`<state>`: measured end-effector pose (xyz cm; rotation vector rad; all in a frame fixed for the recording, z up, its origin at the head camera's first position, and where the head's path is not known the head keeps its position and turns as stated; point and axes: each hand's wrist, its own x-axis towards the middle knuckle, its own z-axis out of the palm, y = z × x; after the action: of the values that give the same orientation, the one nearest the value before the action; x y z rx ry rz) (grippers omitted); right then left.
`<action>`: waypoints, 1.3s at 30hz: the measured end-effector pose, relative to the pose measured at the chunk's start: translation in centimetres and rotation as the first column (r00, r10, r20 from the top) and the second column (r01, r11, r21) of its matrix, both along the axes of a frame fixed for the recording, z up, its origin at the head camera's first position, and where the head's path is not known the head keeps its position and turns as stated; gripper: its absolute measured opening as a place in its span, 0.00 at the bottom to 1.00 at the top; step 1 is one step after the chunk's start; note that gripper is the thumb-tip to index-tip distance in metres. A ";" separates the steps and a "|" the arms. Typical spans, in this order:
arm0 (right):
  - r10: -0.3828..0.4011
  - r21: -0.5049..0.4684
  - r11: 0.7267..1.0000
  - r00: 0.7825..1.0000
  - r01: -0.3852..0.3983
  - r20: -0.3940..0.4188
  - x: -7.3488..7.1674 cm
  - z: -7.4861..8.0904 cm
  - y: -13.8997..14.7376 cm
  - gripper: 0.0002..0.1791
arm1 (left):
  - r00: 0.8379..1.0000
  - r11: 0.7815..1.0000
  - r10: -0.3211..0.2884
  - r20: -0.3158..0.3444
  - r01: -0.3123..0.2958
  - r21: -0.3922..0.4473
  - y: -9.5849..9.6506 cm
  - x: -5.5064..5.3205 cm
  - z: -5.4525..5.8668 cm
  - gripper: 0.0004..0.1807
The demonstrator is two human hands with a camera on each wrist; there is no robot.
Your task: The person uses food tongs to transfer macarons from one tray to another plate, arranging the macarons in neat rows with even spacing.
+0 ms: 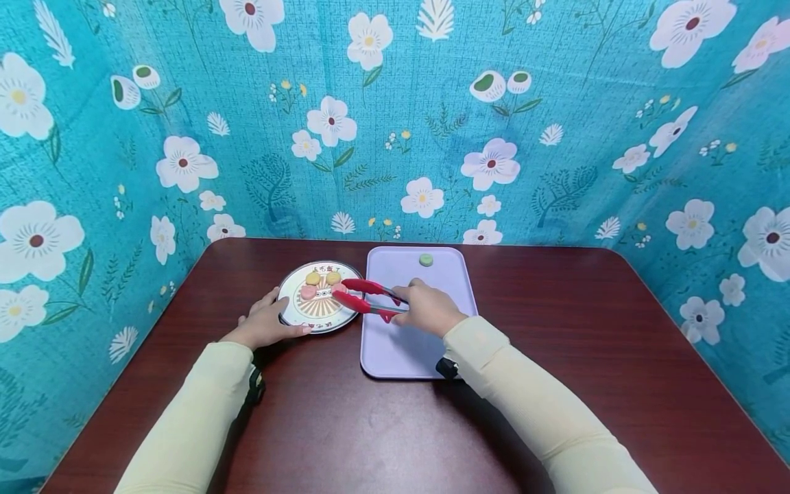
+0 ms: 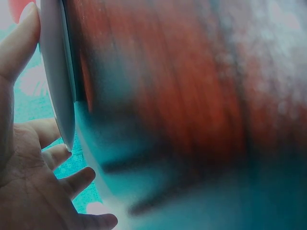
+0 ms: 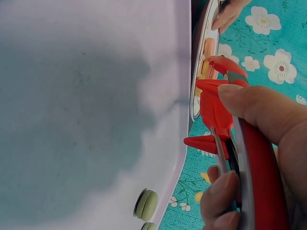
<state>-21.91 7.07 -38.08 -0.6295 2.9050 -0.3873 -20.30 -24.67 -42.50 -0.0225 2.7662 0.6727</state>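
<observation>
A: State of L hand (image 1: pixel 264 324)?
B: Fingers spread, touching L edge of white plate (image 1: pixel 342 319), thumb on near rim.
A: And R hand (image 1: pixel 432 309)?
B: Gripping red tongs (image 1: pixel 368 287) btwn thumb & fingers; w/ tips apart over R side of plate, at pink macaron (image 1: pixel 339 288). Clamped on it or not, can't tell.
A: Also on plate?
B: 2nd pink one (image 1: pixel 309 293) to L, plus 2 yellow macarons (image 1: pixel 313 278) behind.
A: Nearby?
B: Lilac tray (image 1: pixel 395 353) just R of plate, below R hand, w/ green macaron (image 1: pixel 426 260) nr far edge. All on dk red-brown table (image 1: pixel 568 309).
</observation>
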 end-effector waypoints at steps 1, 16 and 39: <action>0.000 0.000 1.000 1.000 0.000 0.000 0.0 0.0 0.0 0.33 | 1.000 1.000 0.001 0.001 -0.001 0.000 0.0 0.0 0.0 0.60; 0.010 0.003 1.000 1.000 -0.010 -0.012 -0.2 -0.4 -0.8 0.32 | 1.000 1.000 0.005 0.002 -0.005 -0.004 0.0 -0.1 -0.2 0.60; 0.006 0.031 0.999 1.000 -0.007 0.013 -0.5 -0.3 -1.7 0.33 | 1.000 1.000 0.014 0.010 -0.014 0.012 0.1 0.1 0.1 0.59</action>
<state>-22.39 5.36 -38.38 -0.6295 2.8901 -0.3430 -20.20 -24.55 -42.41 -0.0424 2.7551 0.6917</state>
